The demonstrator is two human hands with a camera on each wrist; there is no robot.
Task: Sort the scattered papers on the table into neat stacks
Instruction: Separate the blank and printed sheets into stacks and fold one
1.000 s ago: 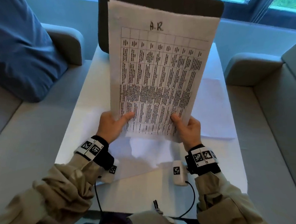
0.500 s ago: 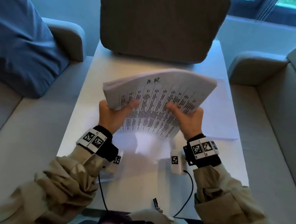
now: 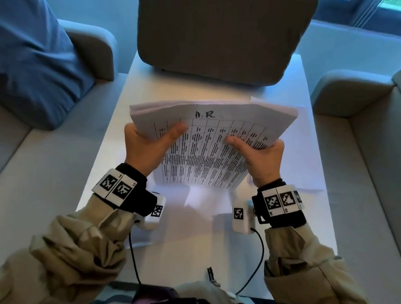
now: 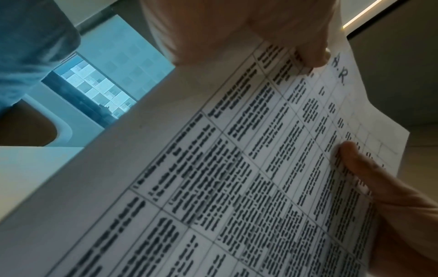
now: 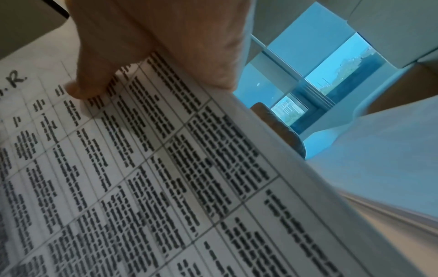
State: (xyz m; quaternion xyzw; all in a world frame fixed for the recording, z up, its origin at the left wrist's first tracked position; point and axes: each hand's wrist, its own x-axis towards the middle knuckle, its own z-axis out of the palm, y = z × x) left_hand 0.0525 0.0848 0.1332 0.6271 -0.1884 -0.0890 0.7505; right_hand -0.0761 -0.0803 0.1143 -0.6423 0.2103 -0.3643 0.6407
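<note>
A thick stack of printed papers [image 3: 217, 141], its top sheet a table with "A.R." handwritten at the head, hangs tilted above the white table [image 3: 190, 259]. My left hand [image 3: 147, 146] grips its left edge, thumb on the top sheet. My right hand [image 3: 259, 155] grips the right edge the same way. In the left wrist view the stack [image 4: 249, 178] fills the frame under my left hand [image 4: 249, 31]. In the right wrist view my right hand [image 5: 154, 43] holds the stack [image 5: 142, 178]. Loose white sheets [image 3: 198, 204] lie on the table beneath.
A grey chair back [image 3: 224, 31] stands at the table's far end. Grey sofa seats [image 3: 30, 175] flank the table on both sides, with a blue cushion [image 3: 21, 52] on the left. More sheets [image 3: 304, 158] lie at the table's right side. A cable [image 3: 257, 266] trails near the front edge.
The stack has tipped from upright to nearly flat and come down closer to the table. Both hands have slid up along its side edges.
</note>
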